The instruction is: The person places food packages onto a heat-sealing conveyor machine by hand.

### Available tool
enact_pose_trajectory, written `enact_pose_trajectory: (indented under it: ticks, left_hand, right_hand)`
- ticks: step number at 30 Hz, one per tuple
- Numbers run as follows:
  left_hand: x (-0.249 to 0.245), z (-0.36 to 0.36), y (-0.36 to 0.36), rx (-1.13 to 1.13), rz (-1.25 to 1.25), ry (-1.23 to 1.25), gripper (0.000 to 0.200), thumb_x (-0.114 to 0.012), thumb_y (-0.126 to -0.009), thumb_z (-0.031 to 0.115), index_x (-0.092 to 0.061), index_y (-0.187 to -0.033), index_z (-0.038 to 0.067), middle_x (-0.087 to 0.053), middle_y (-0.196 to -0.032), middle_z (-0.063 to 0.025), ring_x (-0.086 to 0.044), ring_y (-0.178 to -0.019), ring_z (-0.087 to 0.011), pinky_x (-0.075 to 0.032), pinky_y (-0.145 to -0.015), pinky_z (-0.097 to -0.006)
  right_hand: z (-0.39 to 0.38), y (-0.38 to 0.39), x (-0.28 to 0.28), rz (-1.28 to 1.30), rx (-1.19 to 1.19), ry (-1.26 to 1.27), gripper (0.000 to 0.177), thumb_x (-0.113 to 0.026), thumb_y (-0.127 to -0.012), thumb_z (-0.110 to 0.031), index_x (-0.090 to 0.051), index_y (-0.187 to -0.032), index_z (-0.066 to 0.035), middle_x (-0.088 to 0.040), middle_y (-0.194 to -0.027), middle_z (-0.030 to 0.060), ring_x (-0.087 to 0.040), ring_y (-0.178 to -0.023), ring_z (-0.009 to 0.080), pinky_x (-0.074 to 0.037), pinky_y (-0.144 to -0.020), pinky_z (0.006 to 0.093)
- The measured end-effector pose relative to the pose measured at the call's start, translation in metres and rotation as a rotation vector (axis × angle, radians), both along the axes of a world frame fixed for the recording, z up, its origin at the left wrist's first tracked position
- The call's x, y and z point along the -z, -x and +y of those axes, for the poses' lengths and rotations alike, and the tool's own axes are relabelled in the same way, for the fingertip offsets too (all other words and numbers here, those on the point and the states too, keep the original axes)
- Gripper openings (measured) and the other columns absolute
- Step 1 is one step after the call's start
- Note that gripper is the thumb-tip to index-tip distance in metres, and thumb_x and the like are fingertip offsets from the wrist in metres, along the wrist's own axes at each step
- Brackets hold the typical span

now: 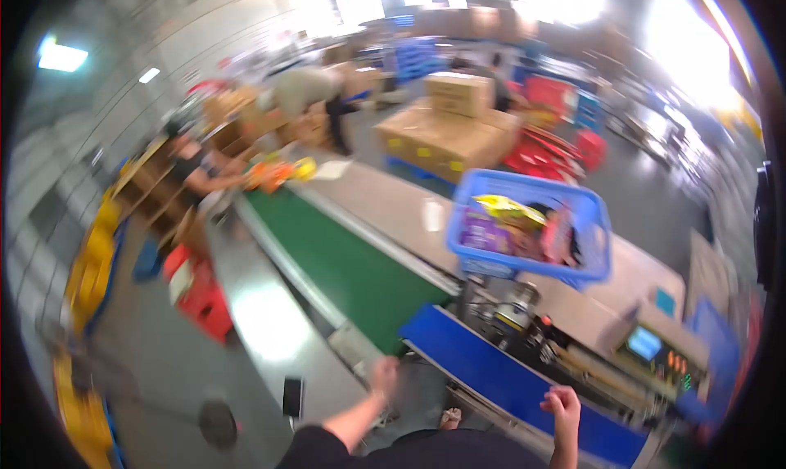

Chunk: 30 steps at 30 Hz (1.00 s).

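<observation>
Over the near end of the green conveyor belt (352, 264) is my left hand (383, 376), smeared by motion, so its fingers cannot be made out. My right hand (562, 401) is raised over the blue belt (508, 371), its fingers curled in and nothing visible in them. Beyond the blue belt, a blue basket (602, 238) holds bagged items in purple, yellow and pink. A small machine head with rollers (516, 313) sits between the basket and the blue belt.
A control box with a lit screen (644, 343) stands at right. On the metal table (266, 322) lies a phone (292, 397). A co-worker (196, 166) is beside orange packets (268, 174) at the belt's far end; another person bends near cartons. Stacked cartons (450, 133) stand behind.
</observation>
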State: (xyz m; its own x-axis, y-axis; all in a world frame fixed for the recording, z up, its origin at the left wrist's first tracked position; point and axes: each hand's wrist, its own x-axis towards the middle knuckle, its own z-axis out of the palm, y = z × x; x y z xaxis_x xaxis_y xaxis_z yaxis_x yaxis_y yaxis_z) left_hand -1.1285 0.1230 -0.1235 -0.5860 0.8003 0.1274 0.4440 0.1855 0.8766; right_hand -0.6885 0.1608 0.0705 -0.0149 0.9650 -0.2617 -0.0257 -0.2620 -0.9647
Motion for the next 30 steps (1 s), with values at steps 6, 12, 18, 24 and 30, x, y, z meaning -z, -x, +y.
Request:
enact_pose_trajectory:
  ticks: [6, 12, 18, 24, 30]
  left_hand:
    - [-0.017, 0.057, -0.140, 1.578, 0.195, 0.168, 0.018, -0.049, -0.082, 0.010, -0.067, -0.085, 0.009, -0.063, -0.080, -0.0104, -0.061, -0.074, -0.0240, -0.049, -0.070, -0.0330]
    - [0.011, 0.042, -0.273, 2.029, 0.106, 0.235, 0.019, -0.049, -0.084, 0.015, -0.066, -0.090, 0.009, -0.063, -0.085, -0.0109, -0.061, -0.078, -0.0247, -0.049, -0.073, -0.0335]
    - [0.016, 0.010, -0.403, 2.352, 0.116, 0.341, 0.021, -0.049, -0.086, 0.019, -0.065, -0.095, 0.010, -0.063, -0.089, -0.0114, -0.061, -0.083, -0.0254, -0.048, -0.076, -0.0340]
    - [-0.005, -0.046, -0.576, 2.586, 0.159, 0.366, 0.024, -0.048, -0.088, 0.024, -0.065, -0.100, 0.010, -0.064, -0.094, -0.0118, -0.061, -0.087, -0.0261, -0.048, -0.079, -0.0345]
    - [-0.007, -0.097, -0.681, 2.738, 0.238, 0.493, 0.028, -0.048, -0.089, 0.029, -0.064, -0.105, 0.011, -0.064, -0.098, -0.0123, -0.061, -0.092, -0.0268, -0.048, -0.082, -0.0351]
  right_hand:
    - [-0.019, -0.005, 0.012, -0.231, -0.045, -0.015, 0.020, -0.059, -0.085, -0.020, -0.062, -0.098, -0.004, -0.065, -0.088, 0.0050, -0.062, -0.077, 0.0123, -0.051, -0.068, 0.0291]
    - [-0.080, -0.015, 0.046, -0.375, -0.208, 0.037, 0.025, -0.055, -0.086, -0.024, -0.058, -0.106, -0.008, -0.064, -0.097, 0.0092, -0.061, -0.091, 0.0224, -0.047, -0.080, 0.0354]
    - [-0.215, -0.078, 0.138, -0.579, -0.227, 0.262, 0.027, -0.056, -0.082, -0.024, -0.059, -0.104, -0.010, -0.065, -0.098, 0.0105, -0.061, -0.092, 0.0295, -0.047, -0.078, 0.0404]
    - [-0.436, -0.181, 0.255, -0.613, 0.265, 0.759, 0.031, -0.056, -0.077, -0.025, -0.066, -0.104, -0.013, -0.067, -0.098, 0.0113, -0.063, -0.089, 0.0287, -0.048, -0.077, 0.0406]
    - [-0.647, -0.212, 0.261, -0.606, 0.731, 1.161, 0.025, -0.054, -0.077, -0.017, -0.067, -0.097, -0.009, -0.067, -0.092, 0.0119, -0.066, -0.076, 0.0279, -0.051, -0.066, 0.0403]
